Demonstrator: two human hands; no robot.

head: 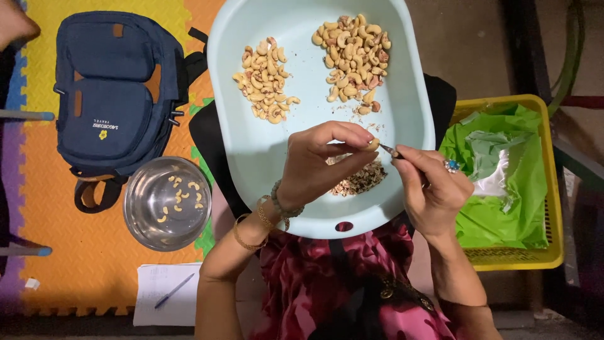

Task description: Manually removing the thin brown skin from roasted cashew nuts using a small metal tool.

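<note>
1. Left hand pinches one cashew over the pale tray; right hand grips a small pick against it.
2. Two nut heaps wait at 12 o'clock and 1 o'clock; skins pile under the hands.
3. The steel bowl at 8 o'clock holds only a few peeled nuts: judged early going.

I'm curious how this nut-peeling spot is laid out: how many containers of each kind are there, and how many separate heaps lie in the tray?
Pale blue tray: 1
Steel bowl: 1
Yellow basket: 1
Cashew heaps: 2
Peel heap: 1
Total: 6
</note>
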